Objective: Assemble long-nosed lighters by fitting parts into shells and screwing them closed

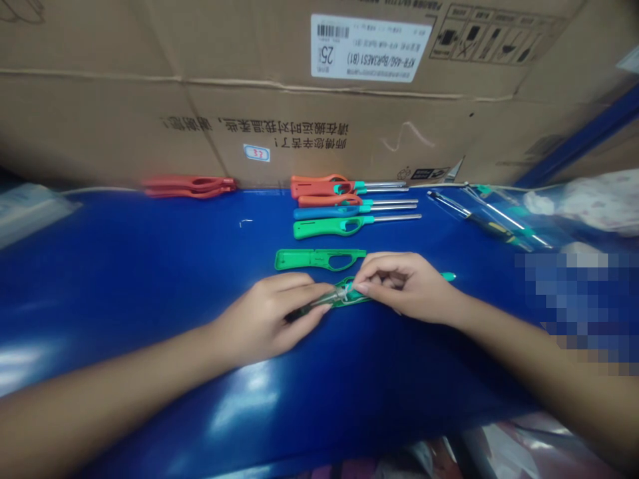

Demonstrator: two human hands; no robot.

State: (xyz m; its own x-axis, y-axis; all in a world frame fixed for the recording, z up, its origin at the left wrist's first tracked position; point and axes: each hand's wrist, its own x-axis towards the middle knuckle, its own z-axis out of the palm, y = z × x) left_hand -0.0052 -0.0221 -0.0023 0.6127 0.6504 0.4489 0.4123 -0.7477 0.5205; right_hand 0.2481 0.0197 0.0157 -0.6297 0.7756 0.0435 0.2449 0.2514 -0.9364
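Note:
My left hand (279, 313) is closed around the rear of an opened green gas lighter (349, 297), with a dark translucent tank (312, 307) between thumb and fingers. With thumb and index finger, my right hand (412, 286) pinches at the lighter's middle, by its turquoise and pale inner parts; any small piece there is hidden. A turquoise tip (448, 276) shows beyond the right hand. Just behind my hands lies an empty green half shell (299, 259), its hollow side up.
Behind the shell lie a green lighter (324, 228), a blue lighter (319, 212) and orange-red lighters (319, 188). Red handle shells (184, 187) are at back left. A cardboard box (214, 106) walls the back of the blue table (164, 266). Metal rods (509, 216) and plastic bags lie at right.

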